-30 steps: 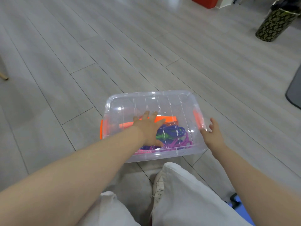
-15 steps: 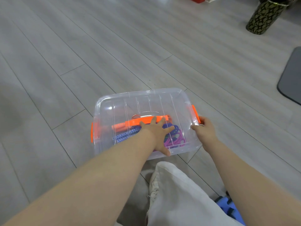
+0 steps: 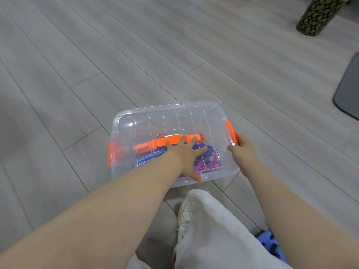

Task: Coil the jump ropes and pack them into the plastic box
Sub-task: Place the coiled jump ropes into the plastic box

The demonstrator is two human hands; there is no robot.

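two hands are on the plastic box (image 3: 171,117), which sits on the floor (image 3: 97,55) just ahead of the person's knee. the left hand (image 3: 186,156) lies flat on the clear lid (image 3: 213,121), fingers spread and straight, pressing down and gripping nothing. the right hand (image 3: 241,148) is curled around the orange clip (image 3: 231,133) at the box's right end, fingers hooked at the lid edge there. under the left palm, through the lid, the coiled jump ropes (image 3: 206,158) show purple, blue and patterned, with an orange handle (image 3: 169,141) just beyond the fingertips. a matching left clip (image 3: 109,154) sits well off to the far side of the left hand. the box looks light and thin-walled, likely to flex and slide on the smooth boards, so the firm ends by the clips seem the best holds. the ropes look soft and springy, so may push up against the lid.
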